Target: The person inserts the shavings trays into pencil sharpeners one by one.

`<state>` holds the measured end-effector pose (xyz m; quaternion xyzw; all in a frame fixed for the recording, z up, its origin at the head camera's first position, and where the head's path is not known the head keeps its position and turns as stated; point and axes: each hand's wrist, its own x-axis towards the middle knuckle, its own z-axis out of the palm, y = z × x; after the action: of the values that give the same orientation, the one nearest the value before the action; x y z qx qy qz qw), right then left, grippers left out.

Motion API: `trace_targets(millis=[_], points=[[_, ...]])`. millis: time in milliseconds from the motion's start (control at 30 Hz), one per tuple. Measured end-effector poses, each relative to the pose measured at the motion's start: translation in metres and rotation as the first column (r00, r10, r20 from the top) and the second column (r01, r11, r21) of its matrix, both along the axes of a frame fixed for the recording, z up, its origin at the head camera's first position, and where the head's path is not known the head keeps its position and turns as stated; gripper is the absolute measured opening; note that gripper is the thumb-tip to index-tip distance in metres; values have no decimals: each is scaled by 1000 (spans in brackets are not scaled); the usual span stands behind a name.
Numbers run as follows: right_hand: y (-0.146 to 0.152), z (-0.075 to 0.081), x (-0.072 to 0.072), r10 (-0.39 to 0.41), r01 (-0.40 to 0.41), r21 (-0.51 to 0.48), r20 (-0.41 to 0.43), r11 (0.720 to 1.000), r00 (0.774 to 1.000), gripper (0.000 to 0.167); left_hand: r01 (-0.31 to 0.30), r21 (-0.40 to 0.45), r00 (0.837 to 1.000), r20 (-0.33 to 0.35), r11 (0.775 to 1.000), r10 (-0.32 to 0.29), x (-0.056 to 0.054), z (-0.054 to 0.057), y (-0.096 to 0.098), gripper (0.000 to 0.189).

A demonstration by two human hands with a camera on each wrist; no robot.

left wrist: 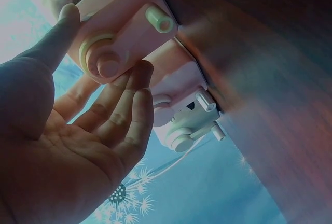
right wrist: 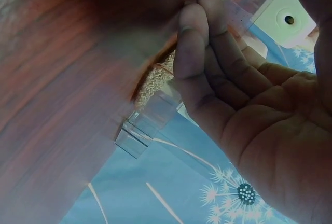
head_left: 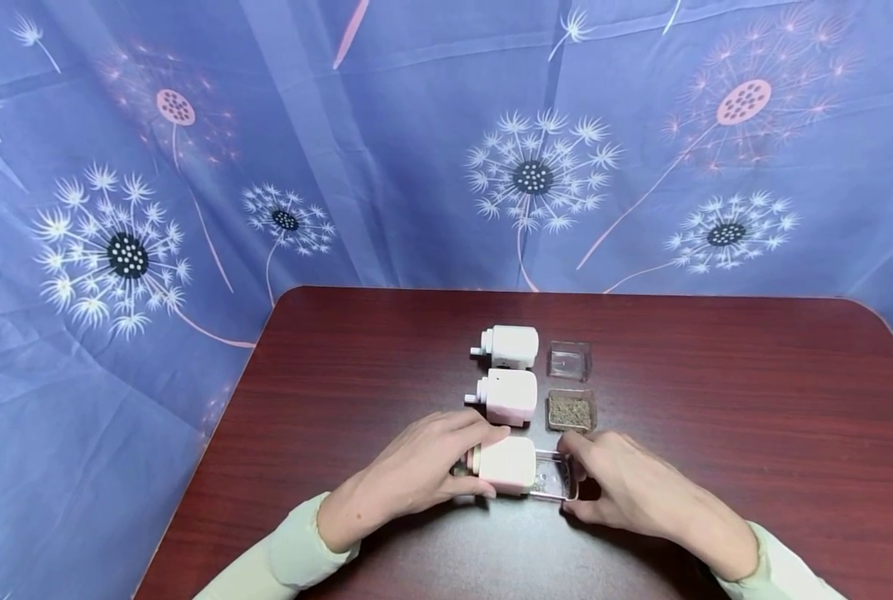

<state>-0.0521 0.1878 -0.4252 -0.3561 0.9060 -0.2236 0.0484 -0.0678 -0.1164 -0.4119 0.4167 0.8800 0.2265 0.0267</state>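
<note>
A person's two bare hands work over a dark red-brown wooden table (head_left: 754, 400) with rounded far corners. The left hand (head_left: 424, 471) grips the nearest of three crank devices, a boxy, pale pink-and-cream body with rounded edges (head_left: 506, 465); its grip is closed about the body's left part, thumb on the near side, fingers on the far side. The left wrist view shows this device's crank arm, ending in a pale yellow-green knob (left wrist: 160, 21). The right hand (head_left: 626, 483) pinches the outer end of a clear plastic rectangular drawer (head_left: 551, 477), thumb at the near corner and fingers at the far one. The drawer meets the body's right side; how deeply it sits inside cannot be told.

Beyond the held device stand a pale pink boxy crank device (head_left: 512, 396) and a white boxy crank device (head_left: 516, 346), cranks pointing left. The fingers of the left hand lie just beside the pink one, leaving only a narrow gap. A clear drawer of brown granular material (head_left: 569, 412) lies just beyond the right fingertips, and a second clear drawer (head_left: 570, 362) lies farther back. The row stands well apart from the table's side edges; broad wood extends rightward. Blue dandelion-printed cloth (head_left: 416, 125) borders the far edge.
</note>
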Motion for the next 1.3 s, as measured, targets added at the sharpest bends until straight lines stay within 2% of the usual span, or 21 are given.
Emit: trace_targets(millis=[267, 867, 1300], points=[[-4, -1, -1, -22, 21, 13, 35, 1000, 999, 44, 0, -4, 1000, 1, 1000, 0, 0, 1, 0, 68], [-11, -2, -2, -22, 22, 2, 59, 1000, 998, 45, 2, 6, 1000, 11, 1000, -2, -1, 0, 0, 66], [-18, -4, -4, -3, 3, -8, 18, 1000, 1000, 44, 8, 13, 1000, 17, 1000, -8, 0, -1, -2, 67]])
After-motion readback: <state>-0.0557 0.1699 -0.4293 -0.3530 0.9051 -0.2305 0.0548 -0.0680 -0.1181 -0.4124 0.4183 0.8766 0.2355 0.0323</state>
